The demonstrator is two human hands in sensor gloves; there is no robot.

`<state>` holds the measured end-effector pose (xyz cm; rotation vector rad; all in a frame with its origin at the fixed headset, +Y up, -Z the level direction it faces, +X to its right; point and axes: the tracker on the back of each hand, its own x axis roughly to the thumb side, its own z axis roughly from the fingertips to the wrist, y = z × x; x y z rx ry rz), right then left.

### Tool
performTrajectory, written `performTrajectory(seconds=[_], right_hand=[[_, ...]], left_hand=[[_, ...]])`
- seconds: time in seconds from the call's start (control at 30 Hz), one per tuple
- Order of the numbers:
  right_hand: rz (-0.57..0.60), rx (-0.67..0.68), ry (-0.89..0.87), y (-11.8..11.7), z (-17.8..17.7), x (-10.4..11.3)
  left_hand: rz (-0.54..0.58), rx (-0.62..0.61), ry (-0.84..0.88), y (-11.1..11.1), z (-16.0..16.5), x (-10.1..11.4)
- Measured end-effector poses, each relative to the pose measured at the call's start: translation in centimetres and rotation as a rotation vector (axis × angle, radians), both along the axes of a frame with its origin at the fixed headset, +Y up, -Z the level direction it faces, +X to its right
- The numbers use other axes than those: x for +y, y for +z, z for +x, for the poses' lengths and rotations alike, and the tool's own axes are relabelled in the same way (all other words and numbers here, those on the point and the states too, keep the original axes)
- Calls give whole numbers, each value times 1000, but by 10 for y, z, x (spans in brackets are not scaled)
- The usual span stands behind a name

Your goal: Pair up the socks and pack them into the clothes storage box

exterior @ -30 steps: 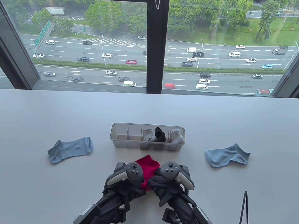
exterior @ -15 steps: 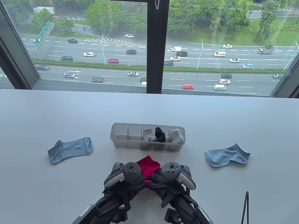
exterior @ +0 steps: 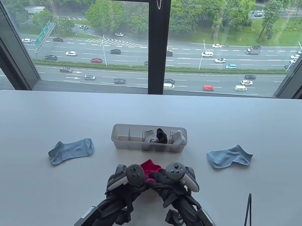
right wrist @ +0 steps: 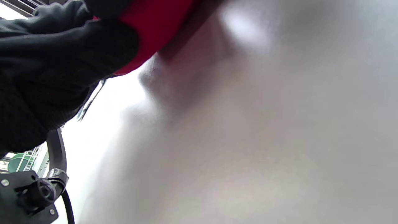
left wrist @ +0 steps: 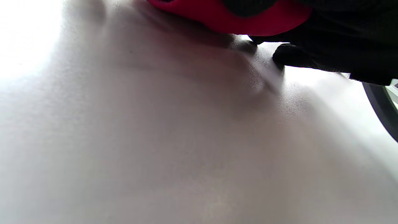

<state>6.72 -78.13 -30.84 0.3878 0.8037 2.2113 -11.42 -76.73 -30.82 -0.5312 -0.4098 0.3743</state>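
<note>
On the bench point(exterior: 42, 114), just in front of the storage box point(exterior: 120, 144), both hands curl tight around the red socks point(exterior: 150, 166). The left hand point(exterior: 132, 181) and right hand point(exterior: 167, 181) meet over the bundle. A loose roll could spring open during the lift, I judge.

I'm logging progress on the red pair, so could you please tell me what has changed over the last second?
Both hands, left hand and right hand, have kept bundling the red socks: less red cloth shows beyond the fingers now, and it has drawn back toward the person. The two blue socks and the storage box with its packed pairs stayed put.
</note>
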Motion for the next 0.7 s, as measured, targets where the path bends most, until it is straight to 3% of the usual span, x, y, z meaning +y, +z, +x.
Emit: performTrajectory(seconds=[0.17,0.37,0.43,0.53,0.7], right_hand=[[-17,-45,-49,0,-1,-1],[11,-66,-75,0,3,3],[56,-21,-37,0,3,6],[99,-61,-33,-1,2,11],[109,-63,-26,1,0,11]], left_hand=[[26,43,-39,0,-1,3],[155,20,28,1,1,16],[111,-12,19,2,1,14],[36,-62,-5,4,4,8],[88,-52,-81,5,10,14]])
